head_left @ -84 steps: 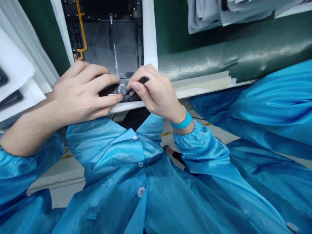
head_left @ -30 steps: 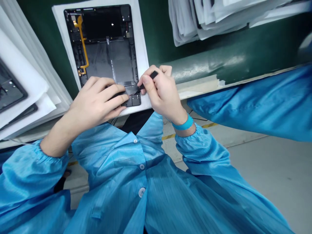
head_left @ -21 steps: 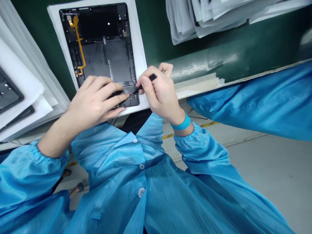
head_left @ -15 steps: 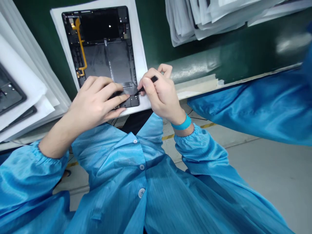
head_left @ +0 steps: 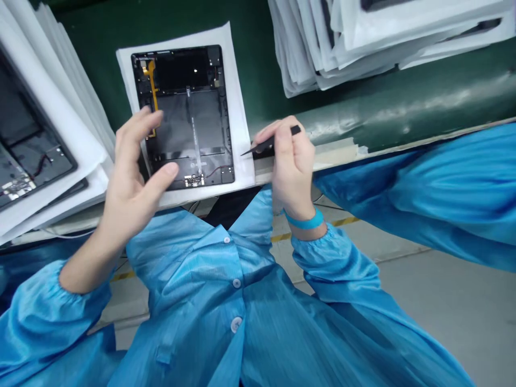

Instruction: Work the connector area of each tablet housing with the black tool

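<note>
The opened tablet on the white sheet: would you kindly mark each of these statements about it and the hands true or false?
1. The right hand holds a black pointed tool. True.
2. The left hand shares that tool. False: it is open and holds nothing.
3. The blue wristband is on the left wrist. False: it is on the right wrist.
4. The tool's tip touches the opened tablet. False: the tip is apart from it, off to its right, over the white sheet.
5. An orange ribbon cable runs inside the tablet's upper left. True.
6. A second opened tablet lies on white sheets at the left of the view. True.
</note>
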A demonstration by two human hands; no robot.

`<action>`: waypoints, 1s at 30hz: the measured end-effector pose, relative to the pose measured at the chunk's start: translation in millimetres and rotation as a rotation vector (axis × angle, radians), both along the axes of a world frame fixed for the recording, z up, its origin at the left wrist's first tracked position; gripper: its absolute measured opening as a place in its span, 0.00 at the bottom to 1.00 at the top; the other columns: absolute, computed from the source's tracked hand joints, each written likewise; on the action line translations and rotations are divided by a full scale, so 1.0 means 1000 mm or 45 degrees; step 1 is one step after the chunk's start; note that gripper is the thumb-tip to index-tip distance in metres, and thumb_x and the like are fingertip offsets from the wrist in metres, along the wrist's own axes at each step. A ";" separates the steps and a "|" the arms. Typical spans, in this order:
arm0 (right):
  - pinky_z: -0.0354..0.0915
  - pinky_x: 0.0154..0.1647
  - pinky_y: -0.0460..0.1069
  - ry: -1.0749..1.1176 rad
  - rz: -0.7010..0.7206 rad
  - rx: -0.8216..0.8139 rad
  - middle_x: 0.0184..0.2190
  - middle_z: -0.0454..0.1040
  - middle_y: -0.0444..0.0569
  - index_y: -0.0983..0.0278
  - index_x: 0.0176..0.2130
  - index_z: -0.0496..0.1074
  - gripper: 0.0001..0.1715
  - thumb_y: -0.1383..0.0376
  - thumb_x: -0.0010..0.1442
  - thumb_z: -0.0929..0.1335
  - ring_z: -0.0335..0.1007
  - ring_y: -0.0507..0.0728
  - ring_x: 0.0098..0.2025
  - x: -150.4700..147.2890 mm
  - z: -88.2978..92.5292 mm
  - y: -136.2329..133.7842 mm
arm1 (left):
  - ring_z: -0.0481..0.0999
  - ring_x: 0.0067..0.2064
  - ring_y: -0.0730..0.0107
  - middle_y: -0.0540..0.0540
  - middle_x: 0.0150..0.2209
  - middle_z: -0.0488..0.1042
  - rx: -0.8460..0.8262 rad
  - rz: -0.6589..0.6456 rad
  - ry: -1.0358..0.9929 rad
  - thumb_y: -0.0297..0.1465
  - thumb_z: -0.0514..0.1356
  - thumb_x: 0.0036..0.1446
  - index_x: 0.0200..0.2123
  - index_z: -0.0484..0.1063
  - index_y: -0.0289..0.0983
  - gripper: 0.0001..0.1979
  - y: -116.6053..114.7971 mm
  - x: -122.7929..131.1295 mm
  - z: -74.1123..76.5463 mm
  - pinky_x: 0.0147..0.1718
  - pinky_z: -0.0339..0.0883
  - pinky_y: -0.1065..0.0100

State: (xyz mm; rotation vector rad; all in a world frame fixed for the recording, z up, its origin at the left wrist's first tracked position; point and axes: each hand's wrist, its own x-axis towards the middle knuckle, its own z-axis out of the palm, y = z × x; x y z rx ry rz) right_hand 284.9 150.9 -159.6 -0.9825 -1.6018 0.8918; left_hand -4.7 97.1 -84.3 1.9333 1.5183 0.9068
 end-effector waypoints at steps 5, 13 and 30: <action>0.77 0.70 0.65 0.470 0.153 -0.560 0.64 0.82 0.49 0.56 0.43 0.75 0.29 0.38 0.81 0.64 0.76 0.66 0.73 0.009 0.031 -0.003 | 0.57 0.85 0.49 0.56 0.80 0.65 -0.417 0.448 -0.732 0.37 0.69 0.66 0.67 0.76 0.54 0.27 -0.005 -0.007 0.008 0.83 0.56 0.46; 0.79 0.71 0.64 0.765 0.226 -0.979 0.61 0.87 0.50 0.56 0.36 0.83 0.21 0.44 0.68 0.80 0.82 0.68 0.69 0.012 0.060 -0.002 | 0.81 0.44 0.67 0.44 0.49 0.84 -0.682 0.895 -1.141 0.31 0.67 0.62 0.50 0.77 0.39 0.13 0.027 0.018 0.035 0.36 0.67 0.71; 0.74 0.78 0.65 0.715 0.187 -1.336 0.47 0.92 0.45 0.51 0.38 0.90 0.25 0.40 0.50 0.87 0.88 0.64 0.55 0.012 0.064 -0.059 | 0.82 0.39 0.70 0.49 0.42 0.84 -0.539 0.488 -1.011 0.25 0.64 0.68 0.43 0.77 0.36 0.02 -0.016 0.021 0.071 0.41 0.74 0.72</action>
